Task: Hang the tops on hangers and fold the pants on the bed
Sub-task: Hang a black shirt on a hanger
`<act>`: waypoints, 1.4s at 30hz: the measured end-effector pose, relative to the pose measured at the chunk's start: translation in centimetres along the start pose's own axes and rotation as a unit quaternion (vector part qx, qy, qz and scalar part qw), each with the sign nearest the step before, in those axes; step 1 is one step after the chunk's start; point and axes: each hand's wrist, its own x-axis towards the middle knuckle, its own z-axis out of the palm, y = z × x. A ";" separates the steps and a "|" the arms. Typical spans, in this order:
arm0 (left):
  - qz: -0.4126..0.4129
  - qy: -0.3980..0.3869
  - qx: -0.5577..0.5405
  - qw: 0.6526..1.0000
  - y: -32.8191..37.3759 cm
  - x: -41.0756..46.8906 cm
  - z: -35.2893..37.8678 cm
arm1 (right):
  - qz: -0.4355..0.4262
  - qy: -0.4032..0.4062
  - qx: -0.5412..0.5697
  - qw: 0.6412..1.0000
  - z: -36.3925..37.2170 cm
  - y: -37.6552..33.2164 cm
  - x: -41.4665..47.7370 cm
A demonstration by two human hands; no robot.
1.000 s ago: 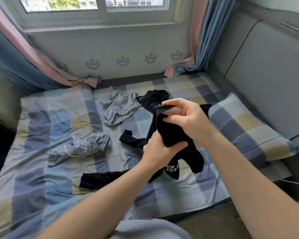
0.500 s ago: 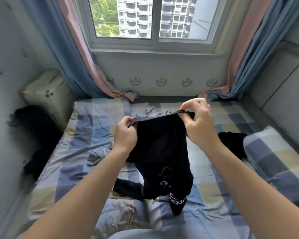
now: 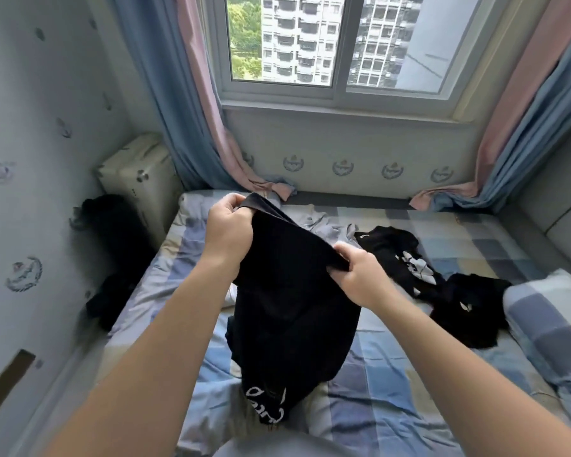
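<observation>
Left hand (image 3: 229, 232) grips the upper edge of a black garment (image 3: 294, 308) with curled fingers. The right hand (image 3: 360, 275) pinches the same edge further along and lower, so the cloth hangs between them over the middle of the bed (image 3: 393, 384), its lower end, which bears white lettering, resting on the checked sheet toward the near edge. A white-printed dark garment (image 3: 406, 258) and a plain dark garment (image 3: 468, 311) lie toward the right edge, the latter just beside the checked pillow (image 3: 547, 324), and a grey garment (image 3: 327, 225) lies crumpled toward the far edge, partly hidden behind the held cloth.
</observation>
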 end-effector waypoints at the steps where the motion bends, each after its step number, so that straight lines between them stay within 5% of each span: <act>1: -0.003 0.002 0.000 1.000 -0.1 0.0 -0.2 | 0.028 0.002 -0.044 0.999 0.7 1.2 -0.1; 4: -0.010 0.037 -0.016 0.999 -0.5 0.4 -0.8 | 0.129 -0.012 -0.134 0.982 2.2 5.2 -0.6; 10: -0.044 0.130 -0.040 0.990 -2.1 3.1 -2.7 | 0.334 0.003 -0.140 0.932 1.1 12.9 -4.3; 15: -0.114 0.050 -0.010 0.992 -4.8 3.2 -1.1 | 0.383 0.092 0.137 0.909 -0.2 12.3 -3.4; 21: -0.184 -0.069 -0.019 0.980 -6.3 0.7 1.4 | 0.344 0.069 0.312 0.883 -1.4 7.1 -2.1; 25: -0.155 -0.212 0.030 0.964 -6.3 -1.8 2.3 | 0.295 0.034 0.383 0.875 -2.0 2.8 -1.7; 31: -0.072 -0.424 0.137 0.892 -7.9 -6.1 4.7 | 0.226 0.042 0.454 0.861 -2.2 -2.1 -1.2; 36: -0.040 -0.397 0.273 0.875 -10.1 -6.9 4.3 | 0.184 0.100 0.535 0.818 -3.6 -3.5 -0.7; 42: -0.100 -0.324 0.098 0.936 -8.1 -5.5 3.6 | 0.131 0.137 0.598 0.779 -4.3 -3.2 -0.5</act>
